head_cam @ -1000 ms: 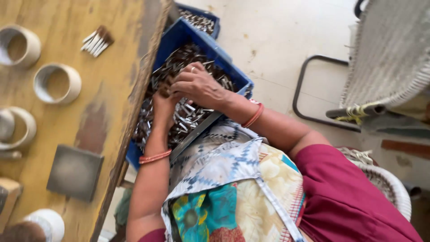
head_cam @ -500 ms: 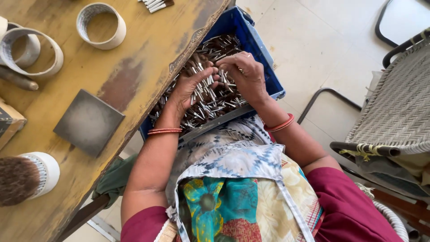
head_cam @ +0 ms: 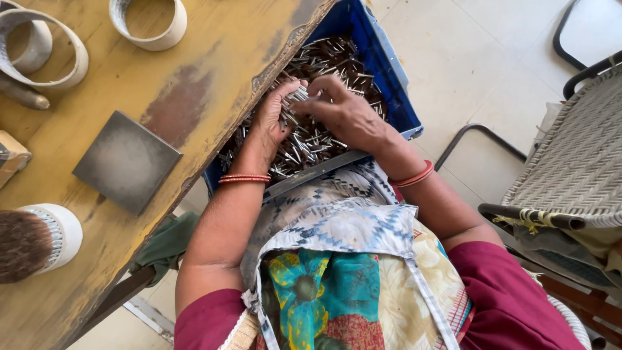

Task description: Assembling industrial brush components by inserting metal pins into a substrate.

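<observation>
Bright metal pins [head_cam: 304, 139], small and silvery, heaped loose in a blue plastic crate [head_cam: 389, 71] that rests on the person's lap, its near edge tucked half under the lip of the yellow wooden table [head_cam: 214, 71].

Left hand [head_cam: 275, 120] palm-up over the heap, fingers curled around a small bundle of pins [head_cam: 297, 95], the tips lined up and pointing out past the fingers. Right hand [head_cam: 343, 110] arched over from the other side, fingertips pinched on that same bundle; both hands closed on it, touching each other. Red bangles on each wrist.

Risk, as I judge it: the bundle is gripped loosely at one end only. Any slackening of the left fingers and the pins fan out and drop back into the heap, alignment lost. The crate sits tilted on the lap with no visible support; a shift of the knees could slide it off toward the tiled floor [head_cam: 479, 58]. Sharp ends near the fingers could also prick.

On the table, well apart from the hands: a grey square slab [head_cam: 126, 162], several white tape rings [head_cam: 149, 23], a round brush [head_cam: 32, 243] at the left edge. A woven chair [head_cam: 576, 168] stands to the right.
</observation>
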